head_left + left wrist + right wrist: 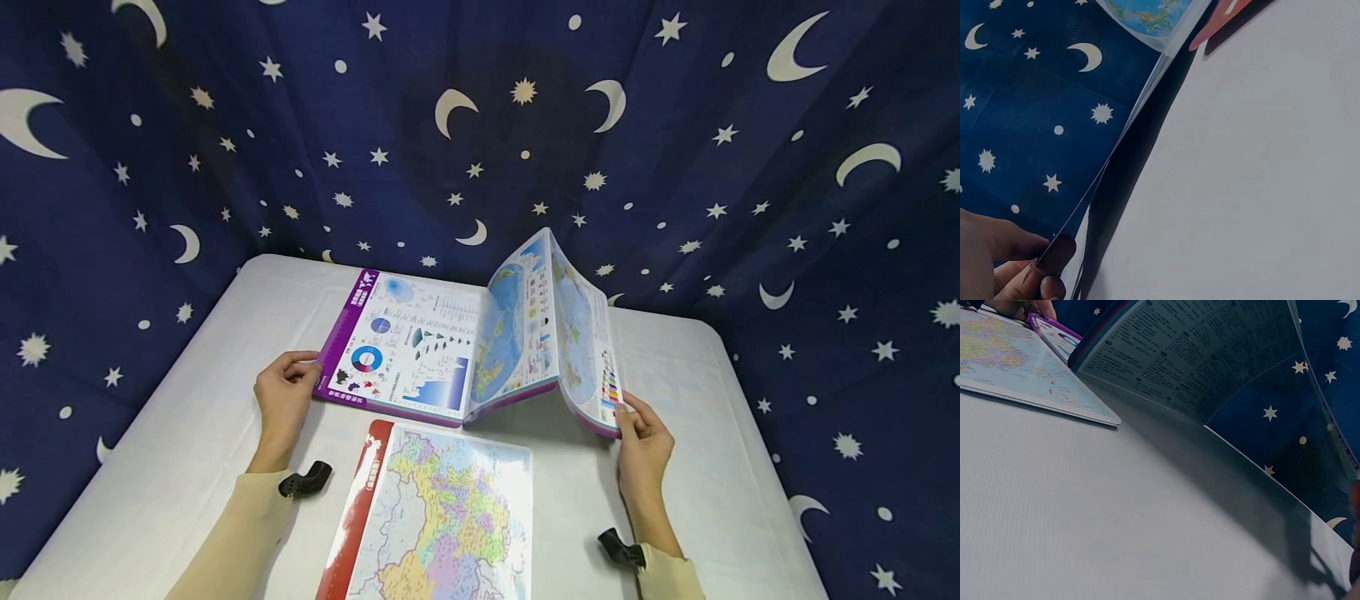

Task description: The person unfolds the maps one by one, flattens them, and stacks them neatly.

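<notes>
A fold-out map (517, 350) with a purple left border is spread in panels at the back of the table. Its left panel lies low, printed with charts; the middle and right panels stand up in a peak and show blue world maps. My left hand (285, 392) pinches the purple edge between thumb and fingers, which the left wrist view also shows at the sheet (1063, 231). At the lower right corner, my right hand (645, 442) grips the right panel's edge. In the right wrist view, rows of small text cover the panel's underside (1191, 356); the right hand is mostly cut off.
Nearer the body, a second map (450, 517) with a red left border and coloured regions lies flat on the white-covered table (187, 400). A dark blue curtain (525, 108) with moons and stars hangs behind and at both sides.
</notes>
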